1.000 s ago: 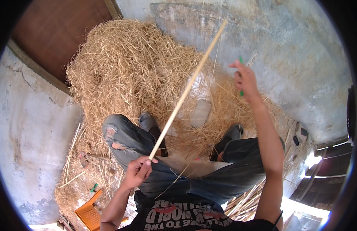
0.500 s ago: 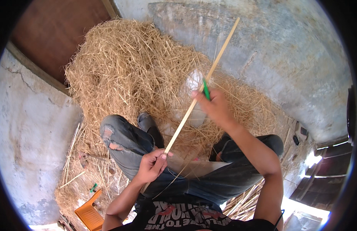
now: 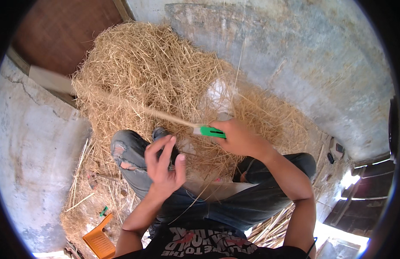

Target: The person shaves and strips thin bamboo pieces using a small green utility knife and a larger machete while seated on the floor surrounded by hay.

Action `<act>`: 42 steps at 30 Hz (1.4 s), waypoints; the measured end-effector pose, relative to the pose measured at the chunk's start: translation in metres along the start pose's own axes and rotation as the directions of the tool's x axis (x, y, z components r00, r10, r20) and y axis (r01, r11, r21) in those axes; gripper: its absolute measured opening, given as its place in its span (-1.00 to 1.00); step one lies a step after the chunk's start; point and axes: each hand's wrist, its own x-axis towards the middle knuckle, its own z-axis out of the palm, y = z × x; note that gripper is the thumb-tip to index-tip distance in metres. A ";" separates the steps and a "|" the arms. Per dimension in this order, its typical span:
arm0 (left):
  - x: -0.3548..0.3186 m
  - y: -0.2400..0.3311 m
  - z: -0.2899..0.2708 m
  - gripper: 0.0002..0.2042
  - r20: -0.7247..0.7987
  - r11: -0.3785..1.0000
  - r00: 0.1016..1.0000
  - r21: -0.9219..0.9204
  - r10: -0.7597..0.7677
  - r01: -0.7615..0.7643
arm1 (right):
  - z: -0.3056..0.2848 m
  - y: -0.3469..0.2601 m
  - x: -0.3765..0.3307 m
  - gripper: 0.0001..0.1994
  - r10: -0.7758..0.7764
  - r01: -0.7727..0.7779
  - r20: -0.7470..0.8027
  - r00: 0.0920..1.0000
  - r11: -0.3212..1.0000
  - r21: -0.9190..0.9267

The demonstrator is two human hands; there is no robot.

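One long pale strip (image 3: 165, 115) has been swung round: half a second ago it was steadied by both hands and pointed toward the wall (image 3: 269, 43) behind the straw pile (image 3: 135, 64); now it is blurred across the pile's front, its far end carried past the pile's left side. Nothing is gripped by the left hand (image 3: 165, 166), which is raised on the near side of the pile, fingers parted. To the pile's near right, a green cutter (image 3: 213, 132) is clasped by the right hand (image 3: 236, 138), and the strip's near end is met at the cutter's tip (whether it is pinched there cannot be told). By this, the strip's support seems to have been left to the right hand alone. An orange plastic piece (image 3: 97, 241) is seen to the pile's near left.
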 end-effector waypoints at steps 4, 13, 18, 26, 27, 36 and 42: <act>0.022 0.006 -0.020 -0.58 0.253 0.956 0.964 0.254 0.081 -0.147 | -0.011 0.009 -0.006 -0.70 -0.022 0.026 0.084 0.996 0.999 -0.046; -0.017 -0.019 0.000 -0.75 0.719 0.646 0.530 -0.149 -0.449 0.749 | -0.026 0.006 -0.005 -0.73 0.058 -0.045 -0.350 0.935 0.998 0.044; -0.022 -0.021 0.008 -0.75 0.684 0.481 0.505 -0.251 -0.526 0.840 | -0.018 -0.008 -0.009 -0.65 0.052 -0.055 -0.340 0.939 0.998 -0.001; -0.018 -0.012 0.019 -0.76 0.622 0.503 0.583 -0.327 -0.523 0.800 | 0.042 -0.011 -0.012 -0.53 0.069 -0.073 -0.129 0.989 0.997 -0.029; -0.019 -0.012 0.020 -0.76 0.605 0.518 0.600 -0.332 -0.523 0.788 | 0.043 -0.010 -0.011 -0.52 0.055 -0.062 -0.130 0.990 0.997 -0.048; -0.040 0.000 0.000 -0.76 0.620 0.604 0.594 -0.231 -0.513 0.762 | 0.002 0.061 0.008 -0.54 0.208 -0.222 -0.360 0.909 0.975 0.003; -0.046 -0.011 -0.012 -0.75 0.646 0.620 0.576 -0.195 -0.502 0.760 | 0.006 0.081 0.014 -0.49 0.131 -0.201 -0.411 0.902 0.971 -0.133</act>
